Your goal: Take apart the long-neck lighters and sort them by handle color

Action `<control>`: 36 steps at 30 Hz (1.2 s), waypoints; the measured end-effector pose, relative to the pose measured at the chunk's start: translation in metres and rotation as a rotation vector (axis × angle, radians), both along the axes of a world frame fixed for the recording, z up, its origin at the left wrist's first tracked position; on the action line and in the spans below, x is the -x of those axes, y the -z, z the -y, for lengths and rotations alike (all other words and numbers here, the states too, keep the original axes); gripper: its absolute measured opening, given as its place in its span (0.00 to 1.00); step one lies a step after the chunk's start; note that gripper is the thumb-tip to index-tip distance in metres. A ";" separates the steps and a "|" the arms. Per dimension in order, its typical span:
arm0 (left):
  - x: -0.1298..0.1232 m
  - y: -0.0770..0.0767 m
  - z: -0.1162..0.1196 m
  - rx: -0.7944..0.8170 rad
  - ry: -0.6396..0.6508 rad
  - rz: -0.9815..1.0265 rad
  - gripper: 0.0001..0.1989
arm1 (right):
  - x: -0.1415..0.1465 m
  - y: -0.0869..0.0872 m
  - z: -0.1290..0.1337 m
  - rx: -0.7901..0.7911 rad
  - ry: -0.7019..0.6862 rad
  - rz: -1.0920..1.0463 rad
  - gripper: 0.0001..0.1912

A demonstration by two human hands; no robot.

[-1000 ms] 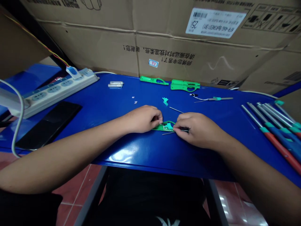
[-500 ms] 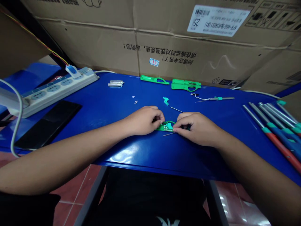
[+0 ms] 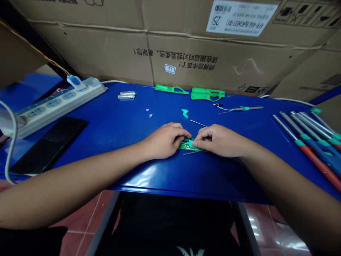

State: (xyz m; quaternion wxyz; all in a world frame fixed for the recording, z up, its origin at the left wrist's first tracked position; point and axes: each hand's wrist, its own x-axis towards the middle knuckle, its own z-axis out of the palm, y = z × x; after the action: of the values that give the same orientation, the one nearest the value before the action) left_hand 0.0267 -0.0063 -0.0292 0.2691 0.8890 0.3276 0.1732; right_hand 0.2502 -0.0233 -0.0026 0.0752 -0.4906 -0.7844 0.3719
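Cardboard wall: a huge brown cardboard box spans the rear, its print upside down.
Surface: a glossy blue tabletop with a bright glare patch near its front edge.
Floor: reddish square tiles below, shiny at the right.
Power strip: a long white plastic multi-socket strip lies at the left, a white-and-blue plug in its far end.
Handled tubes: silver metal tubes with teal collars and red or blue handles, side by side at the right.
Chinese print: upside-down lines on the box, including 谢谢您!
Black slab: a flat, glossy black rectangle, near the strip.
Box label: a white paper label, inverted, reads 25 and what looks like KFR-46G/BpR3AES1(B1).
Right hand: the hand has thumb and forefinger close together at a teal plastic insert; cannot tell whether they pinch it.
Left hand: the hand has bent, narrowly spaced fingers over the work shell's left end; grip unclear.
Work shell: a bright green plastic half-shell, on the tabletop between both hands, holding the insert.
Sticker: a small blue-edged white sticker, apparently 33 in red.
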 end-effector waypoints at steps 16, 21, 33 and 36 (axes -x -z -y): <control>-0.004 0.007 0.011 -0.093 -0.010 -0.023 0.19 | 0.012 0.003 0.006 0.041 0.136 0.068 0.09; -0.004 0.011 0.011 -0.112 -0.011 0.005 0.19 | 0.017 0.002 0.008 -0.001 0.175 0.116 0.08; 0.004 0.000 -0.002 -0.009 0.066 0.027 0.15 | 0.010 -0.001 0.013 -0.128 0.066 0.115 0.11; 0.002 0.002 0.000 -0.041 0.061 0.021 0.16 | 0.009 -0.002 0.016 -0.155 0.041 0.141 0.10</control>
State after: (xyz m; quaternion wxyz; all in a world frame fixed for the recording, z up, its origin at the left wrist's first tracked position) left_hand 0.0249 -0.0066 -0.0315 0.2593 0.9020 0.2937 0.1812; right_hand 0.2413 -0.0395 -0.0003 0.0650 -0.5242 -0.8040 0.2732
